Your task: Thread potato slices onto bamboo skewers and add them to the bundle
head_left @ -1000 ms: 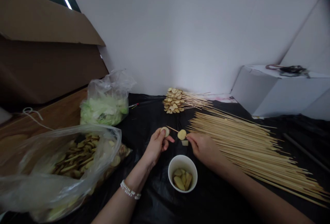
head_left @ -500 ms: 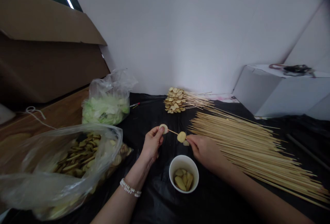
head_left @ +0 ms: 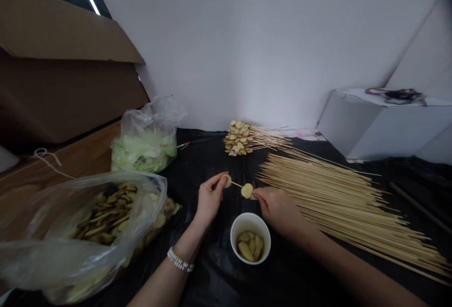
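My left hand (head_left: 209, 199) pinches a round potato slice (head_left: 228, 181) between thumb and fingers, at the tip of a thin wooden skewer (head_left: 237, 184). Closed around that skewer, just behind another potato slice (head_left: 247, 190) threaded on it, is my right hand (head_left: 278, 208). A further slice (head_left: 253, 197) shows partly beside the right fingertips. Below the hands stands a white cup (head_left: 234, 246) with several potato slices in its bottom. Most of the skewer's length behind the right fingers is hidden.
Bare skewers (head_left: 339, 203) lie spread at the right. Behind the hands is a pile of loaded potato skewers (head_left: 238, 137). An open plastic bag of slices (head_left: 109, 213) and a bag of pale green leaves (head_left: 144, 149) stand left. A white box (head_left: 374, 125) sits back right.
My left hand has moved slightly right with its slice, so the gap between it and the threaded slice is shorter. The right hand stays nearly in place; the view has shifted a little.
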